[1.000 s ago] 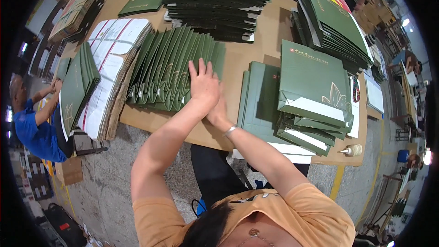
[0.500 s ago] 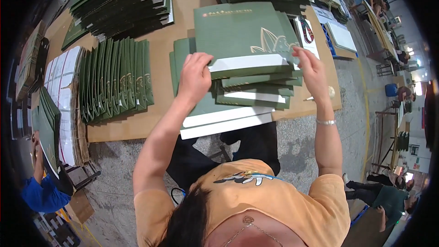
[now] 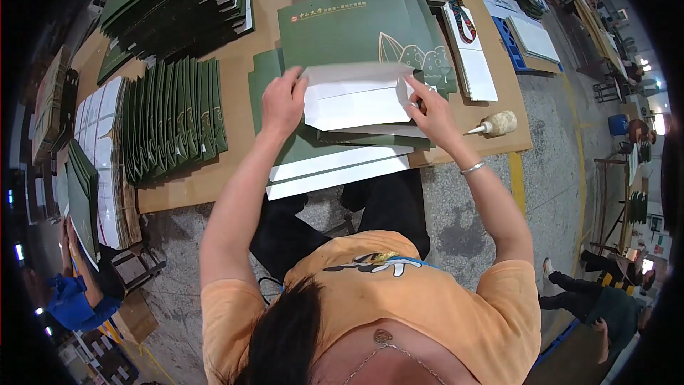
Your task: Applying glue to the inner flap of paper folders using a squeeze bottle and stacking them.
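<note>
In front of me a green paper bag with a gold line drawing lies on a pile of similar bags. Its near end is spread into a wide pocket with a white inside. My left hand grips the left edge of this pocket, its fingers bent. At the right edge my right hand pinches the paper between thumb and fingers. Below the pocket, more green bags with white strips along their near edges stick out toward me.
A squeeze bottle lies right of my right hand, by white card strips and a patterned cord. Folded green bags stand in a row at left; tall stacks rise behind. A person in blue works at far left.
The bag's near end has gone from a flat white-edged fold to an open pocket. My right hand has moved down and left onto its edge; the squeeze bottle now shows fully.
</note>
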Tool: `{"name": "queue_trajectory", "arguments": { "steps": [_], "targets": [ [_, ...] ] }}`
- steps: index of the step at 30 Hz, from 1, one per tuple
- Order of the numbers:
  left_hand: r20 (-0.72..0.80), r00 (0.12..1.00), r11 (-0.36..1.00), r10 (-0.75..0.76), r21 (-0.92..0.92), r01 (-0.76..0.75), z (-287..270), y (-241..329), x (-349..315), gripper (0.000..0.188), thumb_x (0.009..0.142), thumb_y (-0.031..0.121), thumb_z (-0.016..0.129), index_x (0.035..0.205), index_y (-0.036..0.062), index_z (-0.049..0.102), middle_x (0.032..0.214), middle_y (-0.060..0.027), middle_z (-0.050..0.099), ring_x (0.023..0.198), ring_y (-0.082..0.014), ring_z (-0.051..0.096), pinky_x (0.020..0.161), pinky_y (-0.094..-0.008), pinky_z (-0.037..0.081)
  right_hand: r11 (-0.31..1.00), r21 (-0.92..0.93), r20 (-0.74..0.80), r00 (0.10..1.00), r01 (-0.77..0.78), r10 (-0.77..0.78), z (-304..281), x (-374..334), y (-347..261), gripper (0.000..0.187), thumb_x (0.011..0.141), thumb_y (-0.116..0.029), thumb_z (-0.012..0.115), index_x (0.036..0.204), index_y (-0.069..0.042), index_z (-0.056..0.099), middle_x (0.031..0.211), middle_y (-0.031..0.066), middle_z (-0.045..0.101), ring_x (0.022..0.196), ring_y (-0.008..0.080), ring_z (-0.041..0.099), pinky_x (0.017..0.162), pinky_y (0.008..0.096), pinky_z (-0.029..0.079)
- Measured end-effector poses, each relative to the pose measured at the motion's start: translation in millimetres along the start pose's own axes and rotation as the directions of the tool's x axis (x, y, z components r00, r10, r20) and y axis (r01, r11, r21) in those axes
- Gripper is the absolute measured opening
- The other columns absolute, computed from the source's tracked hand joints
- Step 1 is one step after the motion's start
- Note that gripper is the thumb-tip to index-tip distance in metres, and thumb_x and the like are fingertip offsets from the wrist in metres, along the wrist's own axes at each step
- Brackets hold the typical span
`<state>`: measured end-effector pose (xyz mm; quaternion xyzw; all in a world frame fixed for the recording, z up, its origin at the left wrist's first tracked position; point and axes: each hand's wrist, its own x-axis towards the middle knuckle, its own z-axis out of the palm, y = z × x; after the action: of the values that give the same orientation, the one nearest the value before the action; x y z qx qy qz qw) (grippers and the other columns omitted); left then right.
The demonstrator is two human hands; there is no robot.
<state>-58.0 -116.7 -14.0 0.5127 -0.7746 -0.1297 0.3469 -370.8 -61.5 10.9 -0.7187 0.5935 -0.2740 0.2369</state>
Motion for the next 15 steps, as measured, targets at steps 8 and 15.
{"name": "queue_trajectory", "arguments": {
  "steps": [8, 15],
  "targets": [
    [-0.200, 0.978, 0.988, 0.056, 0.150, -0.026, 38, -4, -15, 0.018, 0.085, 0.015, 0.065, 0.100, 0.0058, 0.062, 0.121, -0.0118, 0.058, 0.106, -0.0334, 0.056, 0.089, -0.0452, 0.042, 0.919, -0.355, -0.053, 0.978, 0.172, -0.203, 15, -1, 37, 0.058, 0.083, -0.025, 0.073, 0.137, -0.014, 0.053, 0.095, 0.0144, 0.050, 0.085, 0.0301, 0.052, 0.077, 0.0395, 0.045],
    [0.052, 0.998, 0.997, -0.027, 0.075, 0.023, 14, -14, -47, 0.045, 0.088, 0.027, 0.064, 0.129, 0.0076, 0.061, 0.152, -0.0173, 0.035, 0.138, -0.0363, 0.034, 0.113, -0.0474, 0.024, 0.770, 0.053, -0.837, 0.392, -0.636, 0.381, -99, -7, 108, 0.059, 0.084, -0.042, 0.072, 0.109, 0.010, 0.061, 0.098, 0.0200, 0.064, 0.076, 0.0237, 0.062, 0.066, 0.0356, 0.051]
  ]
}}
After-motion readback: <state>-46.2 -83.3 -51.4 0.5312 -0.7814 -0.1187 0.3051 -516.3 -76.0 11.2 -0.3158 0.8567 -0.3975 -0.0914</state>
